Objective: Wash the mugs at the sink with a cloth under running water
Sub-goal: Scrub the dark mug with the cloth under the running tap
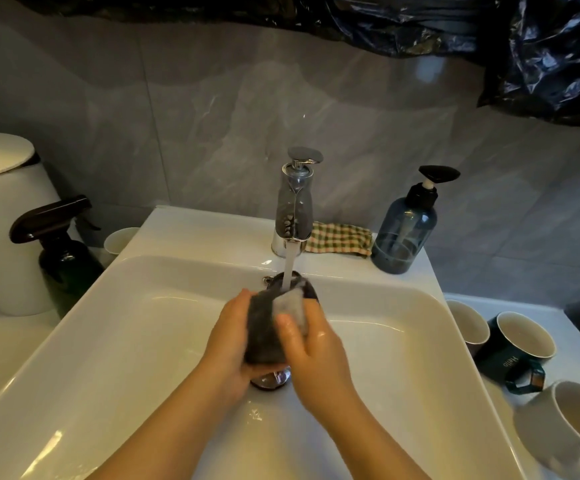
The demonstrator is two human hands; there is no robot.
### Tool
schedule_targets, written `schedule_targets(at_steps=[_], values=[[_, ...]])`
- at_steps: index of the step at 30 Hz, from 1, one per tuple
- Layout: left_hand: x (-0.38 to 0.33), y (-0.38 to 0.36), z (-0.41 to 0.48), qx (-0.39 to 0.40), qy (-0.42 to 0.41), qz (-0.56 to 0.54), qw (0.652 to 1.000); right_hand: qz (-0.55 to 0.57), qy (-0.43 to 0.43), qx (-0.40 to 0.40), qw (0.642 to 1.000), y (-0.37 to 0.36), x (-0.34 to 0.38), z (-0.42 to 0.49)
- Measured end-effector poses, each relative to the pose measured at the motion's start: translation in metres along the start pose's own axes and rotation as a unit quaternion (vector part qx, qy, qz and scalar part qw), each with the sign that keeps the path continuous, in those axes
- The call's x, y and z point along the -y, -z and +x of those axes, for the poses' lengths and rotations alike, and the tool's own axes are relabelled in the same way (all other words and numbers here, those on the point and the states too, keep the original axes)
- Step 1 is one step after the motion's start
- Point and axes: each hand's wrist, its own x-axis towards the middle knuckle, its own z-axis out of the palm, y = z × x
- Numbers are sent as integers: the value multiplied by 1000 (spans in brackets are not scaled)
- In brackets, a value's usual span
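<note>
The left hand curls its fingers around a dark mug and holds it over the drain of the white sink. The right hand pinches a grey cloth against the mug, under the tap water. Other mugs are on the counter at the right.
</note>
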Motion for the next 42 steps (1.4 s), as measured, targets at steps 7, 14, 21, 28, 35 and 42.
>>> schedule_targets(at_steps=[7,14,21,28,35,42], values=[[8,0,-1,19,-268,230,935,249,-229,-118,934,1,7,11],[8,-3,-6,142,-118,136,973,235,-171,-115,950,22,0,11],[-2,9,1,58,-175,142,972,268,-125,-14,955,11,6,6],[-8,9,-5,140,-217,225,939,268,-136,-48,952,16,1,8],[-8,10,0,92,-61,94,989,174,-33,-35,984,7,12,1],[-6,21,-1,131,-337,436,824,333,-319,-65,885,21,1,14]])
